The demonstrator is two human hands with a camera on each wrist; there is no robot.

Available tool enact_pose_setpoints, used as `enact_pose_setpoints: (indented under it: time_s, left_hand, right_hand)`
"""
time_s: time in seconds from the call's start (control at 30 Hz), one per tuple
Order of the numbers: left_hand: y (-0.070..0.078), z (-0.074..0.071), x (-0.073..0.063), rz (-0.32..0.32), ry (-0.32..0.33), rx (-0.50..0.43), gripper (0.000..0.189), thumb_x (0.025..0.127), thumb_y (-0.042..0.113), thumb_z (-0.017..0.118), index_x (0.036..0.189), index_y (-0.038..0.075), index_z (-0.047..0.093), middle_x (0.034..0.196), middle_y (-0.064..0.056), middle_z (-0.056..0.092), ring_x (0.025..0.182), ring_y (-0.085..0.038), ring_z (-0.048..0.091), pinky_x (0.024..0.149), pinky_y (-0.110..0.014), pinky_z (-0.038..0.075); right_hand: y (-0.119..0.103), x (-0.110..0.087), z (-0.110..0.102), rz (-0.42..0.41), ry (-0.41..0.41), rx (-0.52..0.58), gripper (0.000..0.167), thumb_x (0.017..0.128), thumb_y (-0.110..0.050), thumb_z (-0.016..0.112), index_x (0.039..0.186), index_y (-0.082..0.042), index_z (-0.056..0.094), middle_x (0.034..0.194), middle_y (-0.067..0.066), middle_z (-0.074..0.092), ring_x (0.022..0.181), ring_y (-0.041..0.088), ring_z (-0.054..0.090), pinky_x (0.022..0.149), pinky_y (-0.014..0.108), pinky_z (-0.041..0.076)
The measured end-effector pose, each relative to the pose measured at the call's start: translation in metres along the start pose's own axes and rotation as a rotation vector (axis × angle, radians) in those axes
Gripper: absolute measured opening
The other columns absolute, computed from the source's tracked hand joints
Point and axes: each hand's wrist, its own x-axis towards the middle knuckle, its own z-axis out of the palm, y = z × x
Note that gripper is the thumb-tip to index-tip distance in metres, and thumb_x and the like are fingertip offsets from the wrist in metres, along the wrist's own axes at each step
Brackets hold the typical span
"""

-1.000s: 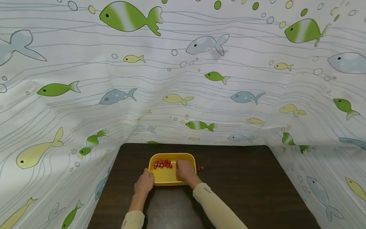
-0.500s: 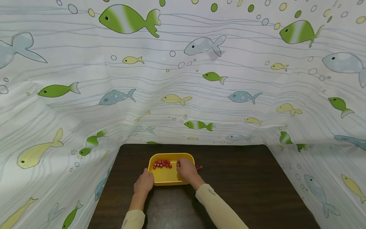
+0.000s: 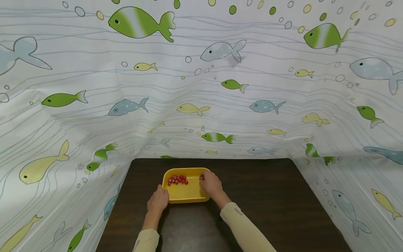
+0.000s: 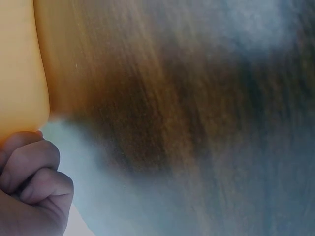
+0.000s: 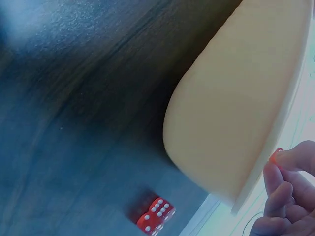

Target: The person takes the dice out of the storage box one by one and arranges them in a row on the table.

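Observation:
A shallow yellow tray (image 3: 189,191) sits on the dark table, with a cluster of red dice (image 3: 177,180) at its back left. My left hand (image 3: 158,199) grips the tray's left rim near the front corner, its fingers curled against the tray wall in the left wrist view. At the tray's right side, my right hand (image 3: 211,183) pinches a red die (image 5: 276,155) between thumb and fingertip, level with the rim. Two red dice with white pips (image 5: 156,216) lie on the table outside the tray; the right hand hides them almost wholly in the head view.
The dark wood-grained table (image 3: 267,203) extends to the right and in front of the tray. A white sheet printed with fish (image 3: 189,87) hangs at the back and along both sides.
My right hand has moved right from inside the tray to its right rim, carrying the die and now covering the dice outside. My left hand stays on the rim.

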Motion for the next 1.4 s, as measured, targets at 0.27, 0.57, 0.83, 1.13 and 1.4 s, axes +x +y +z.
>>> enact_pose_setpoints:
  time_s: [0.27,0.57,0.83,1.13,1.4]
  left_hand:
    - [-0.001,0.001,-0.001,-0.011,-0.012,-0.02,0.048,0.109,0.029,0.036,0.141,-0.006,0.046,0.101,-0.02,0.064,0.083,-0.031,0.059,0.078,-0.052,0.048]
    - [-0.002,0.001,0.004,-0.003,-0.017,-0.008,0.052,0.108,0.028,0.034,0.144,-0.009,0.045,0.113,-0.027,0.066,0.091,-0.035,0.065,0.085,-0.059,0.05]
    - [-0.001,0.002,0.004,-0.02,-0.036,-0.033,0.051,0.108,0.028,0.034,0.144,-0.007,0.044,0.105,-0.022,0.063,0.085,-0.032,0.058,0.08,-0.052,0.046]
    - [-0.001,0.002,0.006,-0.027,-0.032,-0.038,0.051,0.108,0.027,0.034,0.144,-0.006,0.043,0.104,-0.02,0.061,0.084,-0.031,0.057,0.078,-0.049,0.045]
    - [-0.002,0.003,0.008,-0.027,-0.028,-0.054,0.047,0.108,0.028,0.035,0.14,-0.005,0.046,0.098,-0.018,0.059,0.082,-0.03,0.056,0.076,-0.047,0.044]
  right_hand:
    - [0.018,-0.001,-0.004,-0.044,0.089,0.031,0.017,0.1,-0.018,0.074,0.115,-0.011,0.075,0.105,0.005,0.073,0.083,0.017,0.061,0.083,0.041,0.06]
    - [0.031,0.0,-0.017,0.029,0.145,0.157,0.02,0.1,-0.016,0.073,0.12,-0.011,0.075,0.108,0.006,0.072,0.087,0.02,0.062,0.086,0.042,0.062]
    - [0.048,-0.001,-0.018,0.08,0.216,0.248,0.018,0.101,-0.021,0.073,0.118,-0.014,0.075,0.11,0.005,0.073,0.085,0.018,0.063,0.076,0.036,0.06]
    - [0.064,-0.003,-0.021,0.139,0.252,0.294,0.021,0.1,-0.018,0.072,0.121,-0.014,0.075,0.111,0.006,0.074,0.083,0.018,0.068,0.073,0.038,0.058]
    - [0.085,-0.004,-0.017,0.191,0.272,0.224,0.02,0.1,-0.022,0.071,0.119,-0.017,0.076,0.113,0.006,0.076,0.084,0.021,0.065,0.073,0.039,0.054]
